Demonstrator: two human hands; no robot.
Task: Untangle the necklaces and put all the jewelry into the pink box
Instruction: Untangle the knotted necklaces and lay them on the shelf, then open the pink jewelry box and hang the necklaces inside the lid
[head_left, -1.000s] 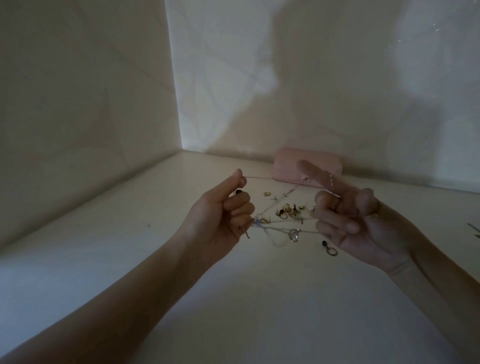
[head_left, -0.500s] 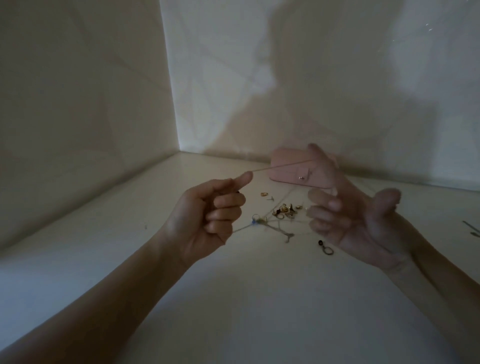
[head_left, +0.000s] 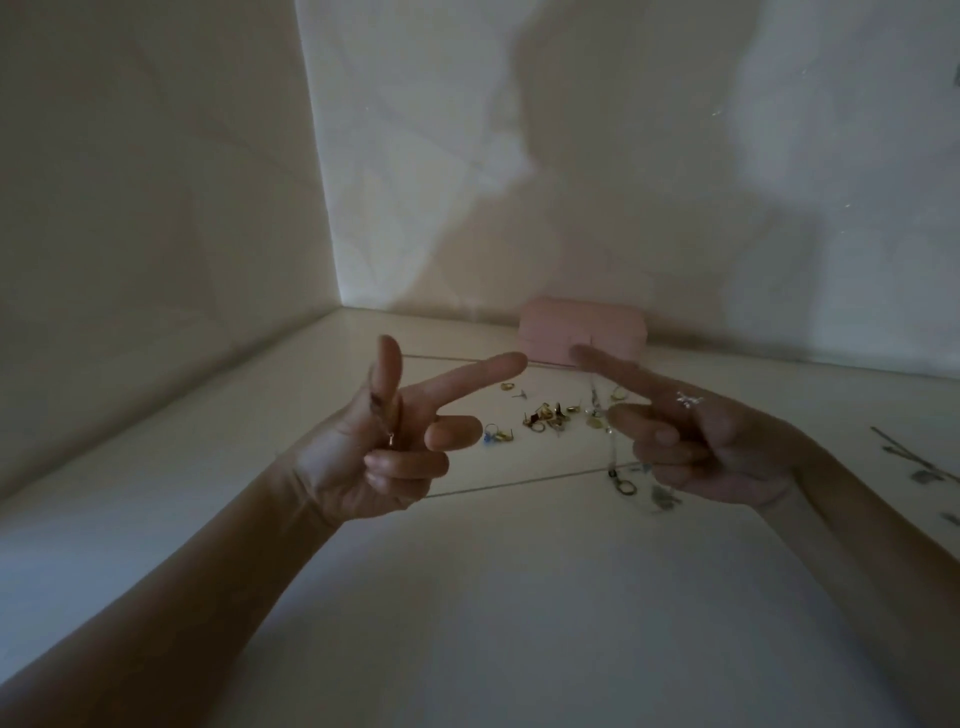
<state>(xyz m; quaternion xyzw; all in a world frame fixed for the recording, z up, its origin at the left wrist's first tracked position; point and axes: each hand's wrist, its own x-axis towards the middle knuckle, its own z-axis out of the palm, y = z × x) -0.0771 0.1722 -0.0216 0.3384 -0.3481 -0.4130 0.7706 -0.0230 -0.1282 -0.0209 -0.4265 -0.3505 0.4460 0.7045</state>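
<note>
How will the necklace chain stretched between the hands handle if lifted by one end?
Likely floppy: the necklace chain runs straight only where the left hand and right hand pull it taut. Probably very light, being hair-thin. Apt to snag: small gold earrings lie scattered close by.

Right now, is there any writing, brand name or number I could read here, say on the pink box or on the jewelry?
No readable text anywhere in this view.
Pink box: plain front, no lettering visible in the dim light.
Small jewelry pieces on the table: too small to show any marks.
Necklace chain held between the left hand and the right hand: no tag visible.
</note>
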